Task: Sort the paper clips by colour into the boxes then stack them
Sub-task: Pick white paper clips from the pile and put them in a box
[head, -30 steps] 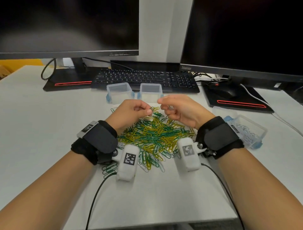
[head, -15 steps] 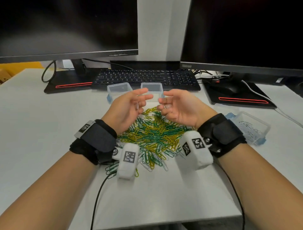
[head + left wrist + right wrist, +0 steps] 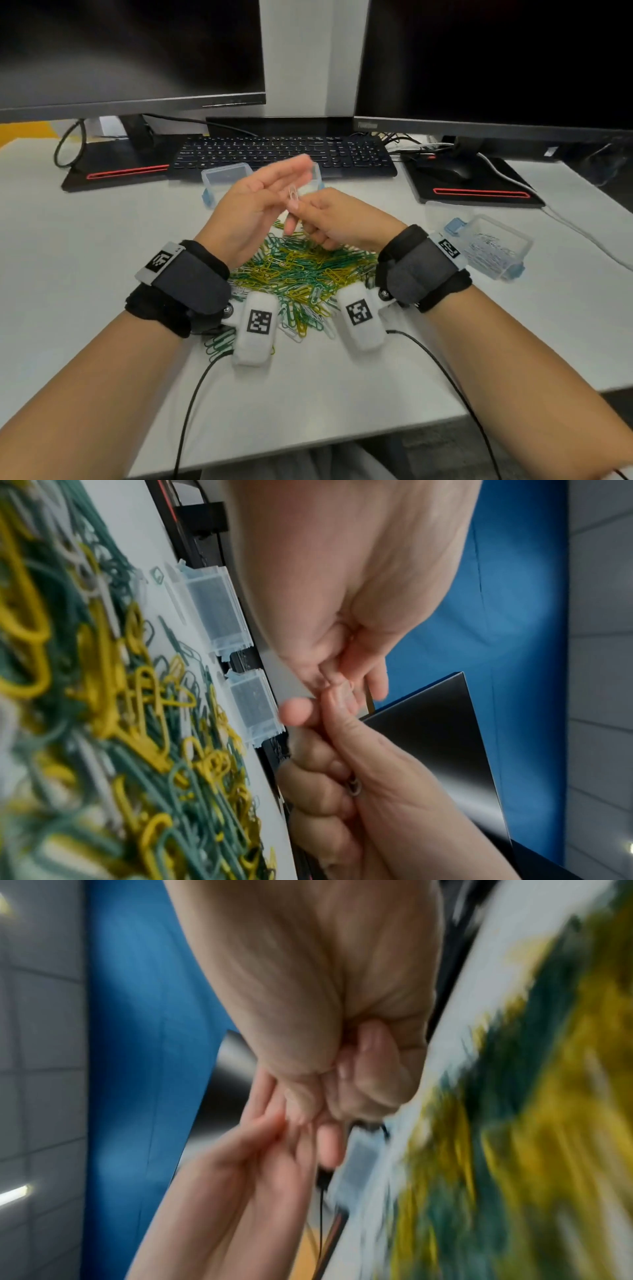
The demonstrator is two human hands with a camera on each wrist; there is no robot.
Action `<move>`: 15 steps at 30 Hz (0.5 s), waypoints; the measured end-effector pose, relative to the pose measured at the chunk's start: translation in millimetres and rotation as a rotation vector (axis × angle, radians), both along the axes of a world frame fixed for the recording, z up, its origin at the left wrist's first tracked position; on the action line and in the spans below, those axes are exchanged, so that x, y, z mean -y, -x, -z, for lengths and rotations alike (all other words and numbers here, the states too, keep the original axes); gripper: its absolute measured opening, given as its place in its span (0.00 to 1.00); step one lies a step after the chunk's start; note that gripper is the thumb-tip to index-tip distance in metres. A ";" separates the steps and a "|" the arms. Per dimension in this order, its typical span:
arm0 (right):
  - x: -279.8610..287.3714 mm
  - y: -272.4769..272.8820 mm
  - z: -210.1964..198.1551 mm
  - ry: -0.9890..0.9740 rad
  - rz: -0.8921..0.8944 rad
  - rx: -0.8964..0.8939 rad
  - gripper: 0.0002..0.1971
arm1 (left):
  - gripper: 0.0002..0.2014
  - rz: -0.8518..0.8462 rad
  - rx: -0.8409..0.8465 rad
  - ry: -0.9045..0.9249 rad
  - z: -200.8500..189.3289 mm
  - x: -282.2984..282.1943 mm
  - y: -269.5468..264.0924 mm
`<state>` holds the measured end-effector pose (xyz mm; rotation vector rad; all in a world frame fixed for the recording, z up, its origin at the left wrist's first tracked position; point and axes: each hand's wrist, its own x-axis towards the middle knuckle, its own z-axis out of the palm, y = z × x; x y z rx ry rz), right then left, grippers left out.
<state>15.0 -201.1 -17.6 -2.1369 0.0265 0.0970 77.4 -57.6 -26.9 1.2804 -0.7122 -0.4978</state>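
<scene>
Pinching a pale clip (image 3: 293, 194) between thumb and forefinger, the right hand (image 3: 337, 219) holds it upright just above its own knuckles, the other fingers curled in under the palm. Left hand (image 3: 253, 205) is spread, fingers straight and loose, palm turned toward the right hand and nearly touching its fingertips; it holds nothing that can be seen. Right wrist view is too smeared to confirm the pinch; the left wrist view shows the right fingers (image 3: 329, 750) bunched tight. Below both hands lies the pile (image 3: 301, 274), green, yellow and white clips tangled together. Two open boxes (image 3: 226, 174) sit just beyond the fingertips, their contents not readable; a third box (image 3: 493, 246), outboard of the right wrist, holds pale clips. Judgement: the step is getting one white clip free and into its box. To do it well, check nothing hangs linked from the clip before moving; the left hand is placed to strip off a stray. Carry it outward to the box beside the right wrist, since that colour seems to live there. Release low over the rim so it does not bounce out. Risk: a wrist camera (image 3: 359, 317) dragging through the pile.
</scene>
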 end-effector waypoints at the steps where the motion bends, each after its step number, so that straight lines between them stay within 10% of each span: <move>1: 10.0 4.6 -9.7 0.044 0.037 0.023 0.20 | 0.26 0.001 -0.022 0.007 1.8 0.3 -1.9; 6: 93.1 55.7 -73.3 0.337 0.347 0.064 0.19 | 0.23 -0.073 -0.105 -0.040 8.9 -5.8 -18.2; 15: 141.1 124.4 -90.2 0.996 0.360 -0.720 0.14 | 0.16 -0.125 -0.201 -0.043 8.9 -8.4 -19.2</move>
